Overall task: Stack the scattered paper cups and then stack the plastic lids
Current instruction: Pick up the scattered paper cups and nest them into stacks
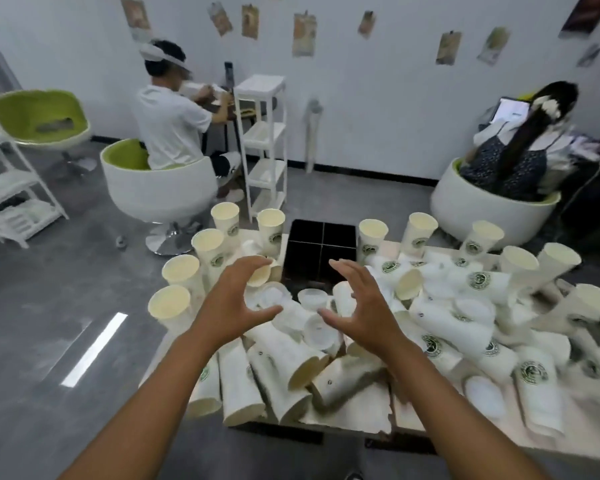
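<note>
White paper, cream inside, green round logo on the side: paper cups (pixel 444 327) strewn all over the counter (pixel 357 415). Mostly tipped on their sides in a heap at centre and right, mouths facing every way. Counted about eleven upright: five along the left edge, e.g. upright cup (pixel 209 252), six along the far right, e.g. far cup (pixel 371 239). Lying ones too piled to count exactly, roughly two dozen. None nested yet.

Clear plastic lids (pixel 313 298) mixed in among the cups, translucent, round, flat. Saw about four clearly near centre, plus another lid (pixel 484 398) at right front; others buried, no firm count.

Black four-compartment box (pixel 321 252) sat at the far middle of the counter, between the two groups of upright cups.

Left hand (pixel 238 299) and right hand (pixel 359 303) hovered above the centre of the heap, palms facing each other. Grip on both: fingers spread and gently curved, thumbs out, holding nothing, touching nothing visibly.

Behind: two people seated in white-and-green tub chairs (pixel 160 188), backs turned; white shelf unit (pixel 262 140) by the wall; grey floor (pixel 49 306).
</note>
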